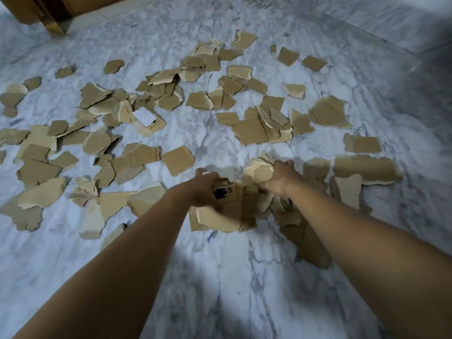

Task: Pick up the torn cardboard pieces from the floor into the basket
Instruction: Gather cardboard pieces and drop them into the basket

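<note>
Gripping one cardboard bundle (227, 206), two hands, left (205, 189), right (281, 179), dozens of scraps (137, 155) on marble floor (220, 289)

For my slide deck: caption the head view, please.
Both bare hands, left and right, gather torn brown cardboard pieces from a grey-veined white marble floor.

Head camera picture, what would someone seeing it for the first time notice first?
Torn cardboard pieces litter the grey-veined marble floor across the whole middle of the view. In the lower centre, the left hand and right hand reach in together, gathering a bunch of pieces. No basket is in view.
</note>
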The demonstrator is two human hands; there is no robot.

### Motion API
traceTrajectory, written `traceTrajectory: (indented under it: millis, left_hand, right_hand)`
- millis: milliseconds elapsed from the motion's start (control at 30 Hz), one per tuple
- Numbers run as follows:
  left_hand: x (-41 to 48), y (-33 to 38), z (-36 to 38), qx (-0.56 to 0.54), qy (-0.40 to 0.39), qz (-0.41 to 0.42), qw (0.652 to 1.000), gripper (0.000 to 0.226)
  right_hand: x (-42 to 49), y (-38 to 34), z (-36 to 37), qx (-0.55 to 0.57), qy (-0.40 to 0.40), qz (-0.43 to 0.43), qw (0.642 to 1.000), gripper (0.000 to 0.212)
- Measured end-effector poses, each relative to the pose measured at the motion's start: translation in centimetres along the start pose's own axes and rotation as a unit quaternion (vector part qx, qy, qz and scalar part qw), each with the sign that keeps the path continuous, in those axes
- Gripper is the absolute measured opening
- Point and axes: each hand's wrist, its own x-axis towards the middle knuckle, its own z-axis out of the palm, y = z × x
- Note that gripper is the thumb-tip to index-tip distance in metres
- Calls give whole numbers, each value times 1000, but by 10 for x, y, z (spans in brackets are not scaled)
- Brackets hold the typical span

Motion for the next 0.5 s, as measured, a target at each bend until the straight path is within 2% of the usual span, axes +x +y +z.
traceTrajectory:
  millis: [67, 133, 333, 433, 500]
  left_hand:
    - [7, 1, 6, -12, 6, -2, 1000, 102]
    - [9, 4, 5, -9, 20, -3, 1000, 114]
    - [11, -1, 5, -19, 31, -7, 999, 79]
    - [7, -4, 6, 5, 46, -3, 999, 67]
    - [3, -3, 9, 32, 71, 7, 997, 73]
  right_hand:
    - [5, 4, 3, 37, -3, -5, 999, 91]
    - [5, 5, 4, 52, -6, -1, 999, 92]
    - [-7, 12, 9, 117, 31, -8, 993, 98]
    - [-11, 21, -2, 168, 58, -3, 984, 82]
    - [-11, 35, -20, 220, 71, 6, 973, 75]
